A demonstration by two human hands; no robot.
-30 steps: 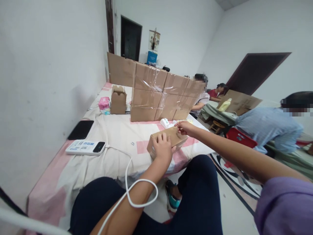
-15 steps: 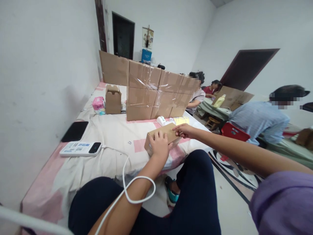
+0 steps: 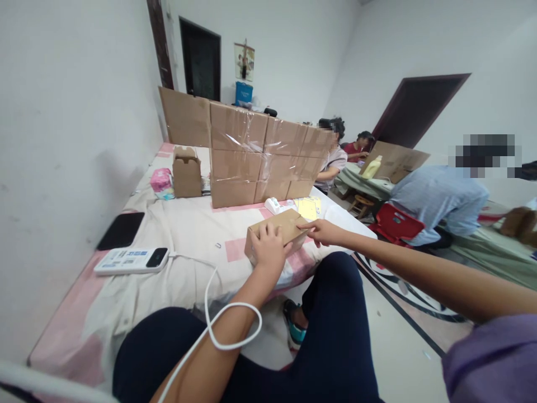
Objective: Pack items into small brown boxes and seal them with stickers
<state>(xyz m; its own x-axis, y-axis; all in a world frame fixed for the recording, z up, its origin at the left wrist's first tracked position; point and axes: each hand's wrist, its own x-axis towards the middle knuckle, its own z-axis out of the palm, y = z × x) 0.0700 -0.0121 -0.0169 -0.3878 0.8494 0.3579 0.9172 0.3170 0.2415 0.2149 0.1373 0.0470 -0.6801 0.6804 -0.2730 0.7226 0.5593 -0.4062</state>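
A small brown cardboard box (image 3: pixel 289 219) lies on the cloth-covered surface in front of my knees. My left hand (image 3: pixel 268 243) grips its near left end, fingers over the top and thumb along the near side. From the right, my right hand (image 3: pixel 322 232) reaches to the other end. Its index finger is stretched out onto the box's top edge, and the other fingers are loosely bent. Nothing shows inside that hand. A white cable (image 3: pixel 235 305) loops over my left forearm.
Left on the cloth are a white power bank (image 3: pixel 132 261) and a black phone (image 3: pixel 121 230). Behind stand a cardboard partition (image 3: pixel 237 179), an open carton (image 3: pixel 187 176) and a pink pack (image 3: pixel 161 182). Beyond the box lie a white object (image 3: pixel 272 205) and yellow paper (image 3: pixel 308 208). Other people sit at right.
My right hand's index finger has straightened along the box's top edge, where its fingers were bunched before. My left hand keeps its hold. The whole view has shifted slightly.
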